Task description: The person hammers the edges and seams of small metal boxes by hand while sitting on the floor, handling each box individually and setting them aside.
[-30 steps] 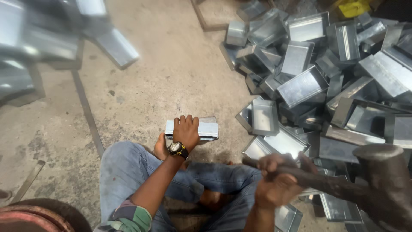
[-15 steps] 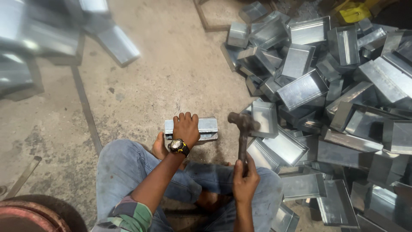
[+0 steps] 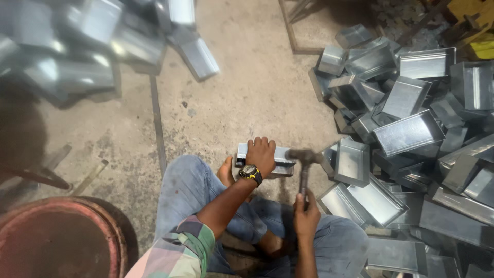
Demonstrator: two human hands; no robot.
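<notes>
I sit on the concrete floor in jeans. My left hand (image 3: pixel 261 153), with a yellow-and-black wristwatch, presses flat on top of a small shiny metal box (image 3: pixel 280 160) lying on the floor before my knees. My right hand (image 3: pixel 307 212) grips the handle of a hammer (image 3: pixel 303 163). The hammer's head sits down at the right end of the metal box, touching or just above it.
A big heap of similar sheet-metal trays (image 3: pixel 411 128) fills the right side, reaching close to my right knee. More metal pieces (image 3: pixel 92 46) lie blurred at the upper left. A round reddish drum rim (image 3: pixel 62 237) is at the lower left. A thin metal strip (image 3: pixel 157 123) lies on the floor.
The hammer swung from raised at my right down to the metal box's right end. My left hand stayed pressed on the box.
</notes>
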